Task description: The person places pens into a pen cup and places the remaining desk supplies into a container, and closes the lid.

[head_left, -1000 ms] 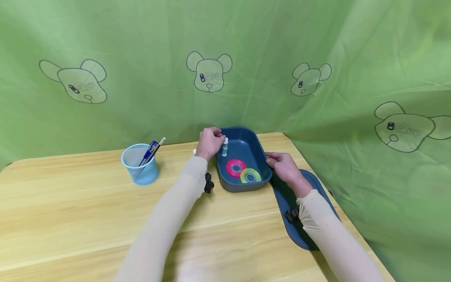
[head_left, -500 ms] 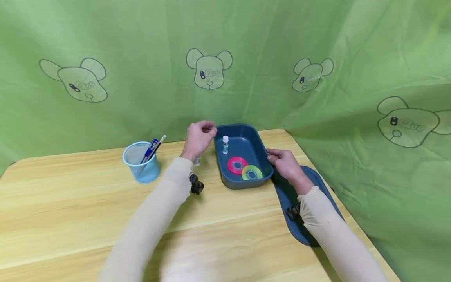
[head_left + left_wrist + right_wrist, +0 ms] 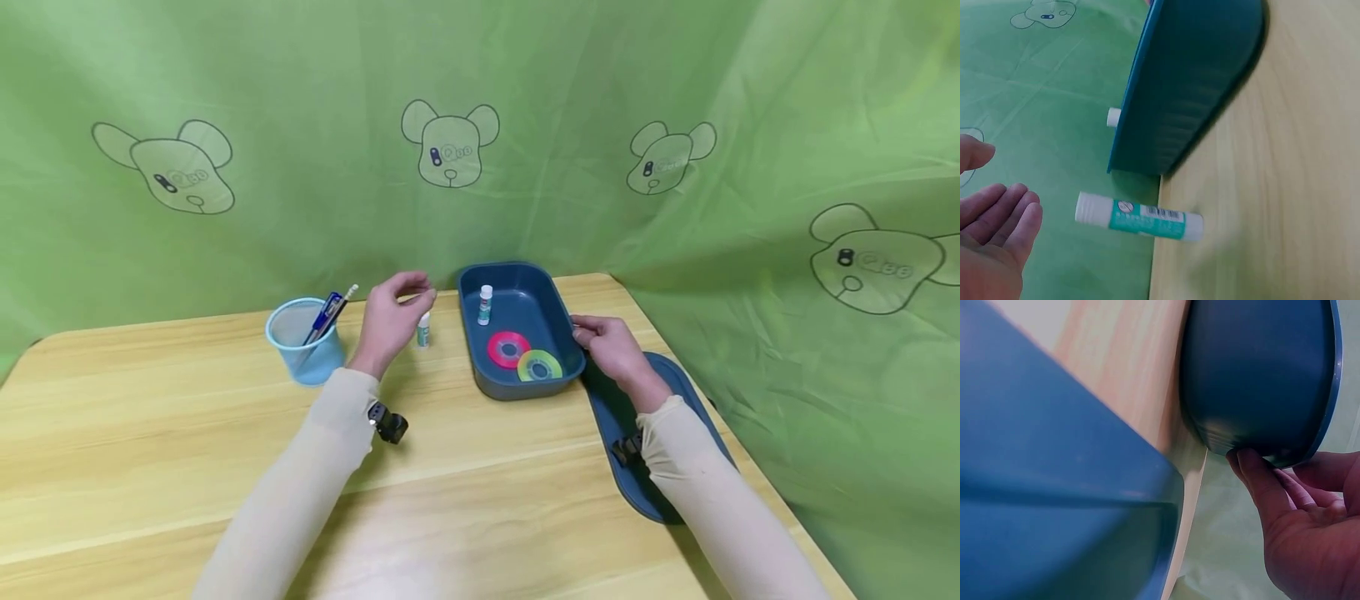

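Observation:
My left hand (image 3: pixel 386 321) hovers beside an upright white-and-green glue stick (image 3: pixel 423 332) on the table. Its thumb and fingers are apart and loosely curved around air; in the left wrist view the glue stick (image 3: pixel 1141 217) is clear of the fingertips. A dark blue box (image 3: pixel 525 390) stands to the right. Inside are another glue stick (image 3: pixel 485 306), upright, and two flat rings like tape rolls, one pink (image 3: pixel 508 349), one yellow-green (image 3: pixel 539 366). With thumb at the rim and fingers against the outer wall, my right hand (image 3: pixel 615 350) grips the box's right side.
A dark blue lid (image 3: pixel 645 492) lies under the right forearm near the table's right edge. On the left stands a light blue mesh cup (image 3: pixel 311 362) with a blue pen (image 3: pixel 324 312) and a pencil (image 3: pixel 345 302). Green cloth (image 3: pixel 337 208) hangs behind the table.
My left hand has moved left from the box's left rim to the glue stick on the table, leaving the other glue stick standing in the box. The right hand stays at the box.

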A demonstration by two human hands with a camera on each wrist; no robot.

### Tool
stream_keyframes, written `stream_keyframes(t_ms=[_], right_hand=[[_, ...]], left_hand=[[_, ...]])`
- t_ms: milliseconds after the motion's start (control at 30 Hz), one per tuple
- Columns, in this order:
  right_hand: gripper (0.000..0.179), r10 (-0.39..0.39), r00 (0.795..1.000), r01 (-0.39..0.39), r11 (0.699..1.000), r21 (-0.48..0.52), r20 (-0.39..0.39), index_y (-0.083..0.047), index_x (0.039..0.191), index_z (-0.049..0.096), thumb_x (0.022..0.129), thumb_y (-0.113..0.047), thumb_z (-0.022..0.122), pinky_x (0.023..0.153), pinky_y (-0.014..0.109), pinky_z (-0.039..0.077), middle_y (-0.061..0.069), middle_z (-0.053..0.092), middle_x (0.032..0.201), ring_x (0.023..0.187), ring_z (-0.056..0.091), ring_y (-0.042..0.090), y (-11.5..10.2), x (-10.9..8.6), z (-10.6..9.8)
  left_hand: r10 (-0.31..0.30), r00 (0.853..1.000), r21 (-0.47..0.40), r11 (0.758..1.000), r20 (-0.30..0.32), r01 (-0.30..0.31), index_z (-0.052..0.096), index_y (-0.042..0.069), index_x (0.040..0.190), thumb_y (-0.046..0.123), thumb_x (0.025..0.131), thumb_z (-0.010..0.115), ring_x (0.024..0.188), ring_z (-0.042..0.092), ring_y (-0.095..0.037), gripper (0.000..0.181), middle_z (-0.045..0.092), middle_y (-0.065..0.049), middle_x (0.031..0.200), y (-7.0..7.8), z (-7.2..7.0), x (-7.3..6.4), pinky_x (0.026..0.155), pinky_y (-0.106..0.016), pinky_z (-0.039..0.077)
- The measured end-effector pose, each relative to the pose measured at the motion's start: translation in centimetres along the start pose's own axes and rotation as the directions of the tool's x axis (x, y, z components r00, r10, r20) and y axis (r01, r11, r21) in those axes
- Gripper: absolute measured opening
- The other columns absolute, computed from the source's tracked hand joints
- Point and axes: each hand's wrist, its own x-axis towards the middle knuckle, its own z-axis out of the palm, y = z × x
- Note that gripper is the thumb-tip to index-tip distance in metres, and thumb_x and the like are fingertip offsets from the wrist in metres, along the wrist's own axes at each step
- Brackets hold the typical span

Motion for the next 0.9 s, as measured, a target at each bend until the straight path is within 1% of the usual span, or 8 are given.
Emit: stream_keyframes(t_ms=[133, 233, 433, 567, 667, 800, 900], right_hand=[[0.041, -0.001, 1.000, 0.001, 1.000, 0.003, -0.002, 0.008, 0.142, 0.044, 0.103, -0.005, 0.044, 0.107, 0.048, 0.039, 0.028, 0.052, 0.136, 0.128, 0.046, 0.037, -0.1, -0.1, 0.0], [0.041, 0.007, 1.000, -0.007, 1.000, 0.003, 0.003, 0.008, 0.143, 0.044, 0.104, -0.006, 0.044, 0.106, 0.049, 0.040, 0.028, 0.051, 0.137, 0.129, 0.046, 0.036, -0.2, -0.1, 0.0], [0.042, 0.006, 1.000, -0.006, 1.000, 0.002, 0.005, 0.008, 0.143, 0.043, 0.104, -0.006, 0.044, 0.106, 0.050, 0.040, 0.028, 0.050, 0.137, 0.129, 0.046, 0.037, -0.3, -0.2, 0.1], [0.041, 0.005, 1.000, -0.005, 1.000, -0.001, 0.001, 0.008, 0.142, 0.044, 0.104, -0.006, 0.044, 0.106, 0.049, 0.040, 0.028, 0.050, 0.138, 0.129, 0.046, 0.037, -0.2, -0.1, 0.1], [0.042, 0.010, 1.000, -0.010, 1.000, -0.001, 0.002, 0.008, 0.143, 0.044, 0.104, -0.007, 0.044, 0.107, 0.049, 0.039, 0.028, 0.049, 0.139, 0.130, 0.045, 0.037, -0.2, -0.1, 0.2], [0.042, 0.010, 1.000, -0.010, 1.000, -0.003, 0.003, 0.008, 0.143, 0.043, 0.104, -0.007, 0.043, 0.107, 0.050, 0.039, 0.028, 0.049, 0.139, 0.130, 0.045, 0.037, -0.2, -0.1, 0.2], [0.042, 0.007, 1.000, -0.007, 1.000, -0.004, 0.003, 0.008, 0.143, 0.043, 0.104, -0.006, 0.043, 0.106, 0.050, 0.039, 0.028, 0.049, 0.139, 0.129, 0.045, 0.037, -0.2, -0.1, 0.1]], left_hand=[[-0.024, 1.000, 0.006, 1.000, -0.008, 0.024, 0.060, -0.003, 0.126, 0.008, 0.091, 0.069, 0.112, 0.058, -0.023, 0.038, 0.063, -0.015, 0.120, -0.6, -0.7, -0.7, 0.096, -0.024, 0.048], [-0.049, 0.999, 0.023, 0.999, -0.007, 0.049, 0.060, -0.004, 0.125, 0.008, 0.091, 0.070, 0.112, 0.058, -0.024, 0.038, 0.063, -0.015, 0.119, -1.2, -1.2, -1.1, 0.096, -0.024, 0.048], [-0.071, 0.997, 0.055, 0.996, 0.010, 0.071, 0.060, -0.007, 0.124, 0.007, 0.091, 0.069, 0.109, 0.059, -0.027, 0.037, 0.064, -0.018, 0.117, -2.5, -1.8, -1.4, 0.097, -0.028, 0.049], [-0.099, 0.995, 0.073, 0.993, 0.009, 0.098, 0.060, -0.007, 0.125, 0.008, 0.091, 0.070, 0.110, 0.058, -0.028, 0.039, 0.063, -0.021, 0.119, -3.3, -2.1, -1.5, 0.097, -0.029, 0.048], [-0.120, 0.993, 0.097, 0.988, 0.018, 0.117, 0.059, -0.008, 0.126, 0.009, 0.091, 0.070, 0.112, 0.058, -0.030, 0.041, 0.061, -0.024, 0.122, -3.8, -2.4, -1.6, 0.098, -0.032, 0.048], [-0.175, 0.983, 0.149, 0.975, 0.050, 0.166, 0.059, -0.006, 0.129, 0.014, 0.091, 0.071, 0.114, 0.058, -0.030, 0.044, 0.061, -0.022, 0.125, -4.3, -2.8, -1.9, 0.098, -0.037, 0.048], [-0.228, 0.971, 0.181, 0.961, 0.077, 0.211, 0.059, -0.002, 0.131, 0.019, 0.091, 0.072, 0.116, 0.058, -0.029, 0.047, 0.061, -0.018, 0.128, -4.6, -3.0, -2.0, 0.098, -0.038, 0.049]])
